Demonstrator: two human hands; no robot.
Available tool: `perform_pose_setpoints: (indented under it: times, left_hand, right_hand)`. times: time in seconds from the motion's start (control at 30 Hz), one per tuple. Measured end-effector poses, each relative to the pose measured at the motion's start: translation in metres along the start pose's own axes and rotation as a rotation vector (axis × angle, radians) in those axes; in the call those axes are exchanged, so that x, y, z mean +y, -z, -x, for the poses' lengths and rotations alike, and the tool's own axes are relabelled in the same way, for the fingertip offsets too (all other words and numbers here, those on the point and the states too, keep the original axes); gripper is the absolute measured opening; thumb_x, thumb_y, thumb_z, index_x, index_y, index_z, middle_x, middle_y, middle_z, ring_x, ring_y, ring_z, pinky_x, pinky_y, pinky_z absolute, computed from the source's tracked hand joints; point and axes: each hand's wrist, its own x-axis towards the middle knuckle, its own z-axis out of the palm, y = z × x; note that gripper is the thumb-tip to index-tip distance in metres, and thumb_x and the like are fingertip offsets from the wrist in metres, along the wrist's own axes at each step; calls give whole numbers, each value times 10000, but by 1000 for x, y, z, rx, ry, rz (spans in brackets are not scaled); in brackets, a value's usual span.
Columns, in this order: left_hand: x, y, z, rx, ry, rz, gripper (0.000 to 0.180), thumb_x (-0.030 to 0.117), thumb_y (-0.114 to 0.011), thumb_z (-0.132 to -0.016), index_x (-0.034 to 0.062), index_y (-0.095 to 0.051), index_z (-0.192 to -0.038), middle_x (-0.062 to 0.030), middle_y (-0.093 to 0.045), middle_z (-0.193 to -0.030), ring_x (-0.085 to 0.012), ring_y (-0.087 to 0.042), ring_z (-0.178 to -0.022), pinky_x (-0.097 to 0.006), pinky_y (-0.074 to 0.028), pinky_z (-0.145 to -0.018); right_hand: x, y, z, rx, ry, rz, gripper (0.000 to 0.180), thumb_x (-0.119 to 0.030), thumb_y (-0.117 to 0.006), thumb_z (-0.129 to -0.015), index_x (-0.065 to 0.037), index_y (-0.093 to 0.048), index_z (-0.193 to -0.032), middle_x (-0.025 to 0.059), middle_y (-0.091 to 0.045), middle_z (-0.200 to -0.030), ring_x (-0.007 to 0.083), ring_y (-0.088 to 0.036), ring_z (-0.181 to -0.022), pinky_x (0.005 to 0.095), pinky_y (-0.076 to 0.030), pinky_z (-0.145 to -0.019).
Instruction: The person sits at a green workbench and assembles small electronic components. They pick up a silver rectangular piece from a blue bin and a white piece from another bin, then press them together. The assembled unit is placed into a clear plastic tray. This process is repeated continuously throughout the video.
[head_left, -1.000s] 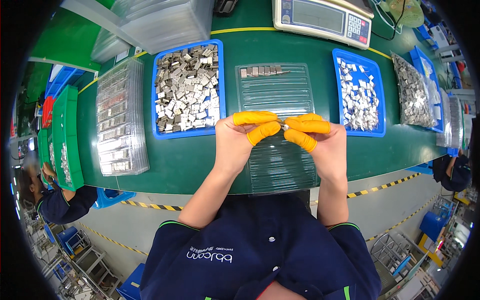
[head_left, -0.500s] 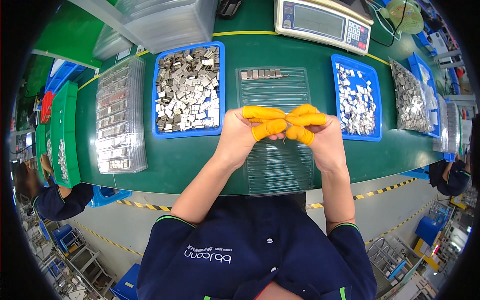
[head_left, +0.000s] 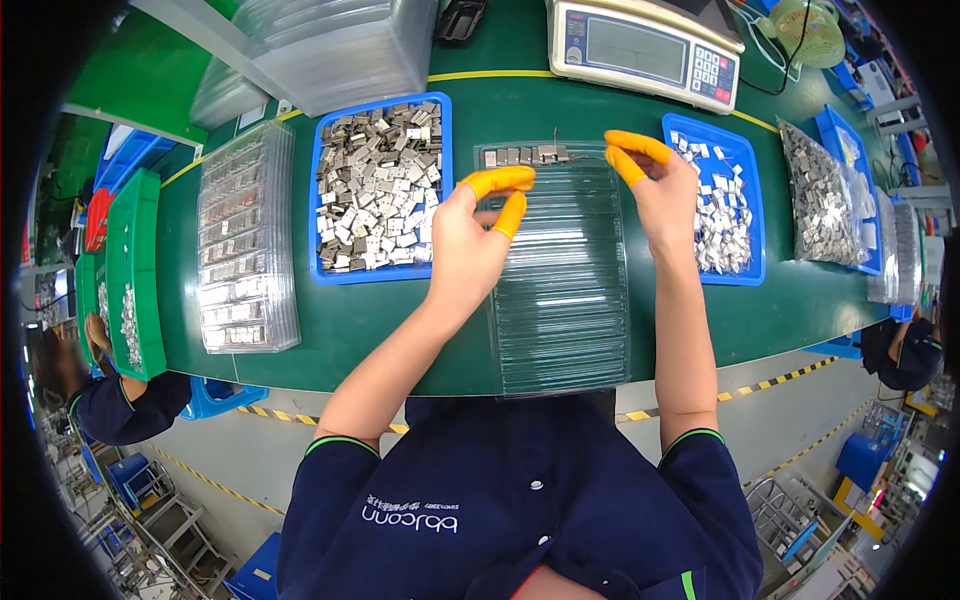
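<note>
Hovering, head view: left hand (head_left: 527, 189), thumb and finger apart, near the metal pieces (head_left: 516, 156) rowed in the clear tray's (head_left: 562, 350) far slot. Right hand (head_left: 607, 144), tips close, beyond the row's right end; cannot tell if loaded. Advisable: light edge-pinch, level seating, neighbours undisturbed.

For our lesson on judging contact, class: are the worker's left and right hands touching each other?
Apart: the head view shows the ribbed clear tray through an open gap between the left hand and the right hand.
</note>
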Motion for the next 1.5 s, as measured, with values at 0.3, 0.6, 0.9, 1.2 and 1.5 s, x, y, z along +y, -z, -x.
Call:
perform_pose_setpoints:
  times: [0.3,0.6,0.9,1.2,1.5]
  left_hand:
    - [-9,-17,-71,-34,-302,-872,272,189,-713,-711,11,-682,-914,-159,-628,-921,-285,-554,-915,-377,-452,-806]
    - [-19,-24,-76,-39,-322,-997,249,179,-738,-678,31,-695,-873,-134,-640,-867,-272,-553,-874,-373,-442,-785]
    - [-22,-19,-82,-71,-268,-831,233,158,-734,-702,32,-693,-894,-135,-651,-862,-264,-604,-820,-359,-485,-745]
    - [-12,-23,-77,172,-473,-699,142,114,-657,-780,17,-638,-882,-141,-650,-835,-284,-609,-800,-379,-480,-699]
    - [-3,-15,-15,-118,-160,-157,160,-7,-538,-874,-41,-518,-1029,-144,-660,-818,-204,-670,-704,-295,-532,-618]
  right_hand:
    - [23,-31,-22,-95,242,604,272,-28,-612,-774,-4,-623,-1045,177,-604,-1008,312,-551,-977,383,-437,-857]
    - [23,-22,-4,-94,259,735,157,-66,-655,-725,21,-665,-856,165,-615,-916,297,-530,-925,394,-415,-828]
    - [26,-24,-3,-57,260,663,176,-93,-661,-727,10,-673,-870,149,-627,-916,288,-532,-918,390,-409,-831]
    - [18,-25,-1,-40,308,647,166,-103,-655,-741,-1,-682,-869,140,-631,-914,282,-534,-920,386,-403,-845]
    - [16,-25,3,-4,362,464,161,-101,-656,-754,-42,-692,-898,103,-647,-924,269,-550,-934,363,-409,-849]
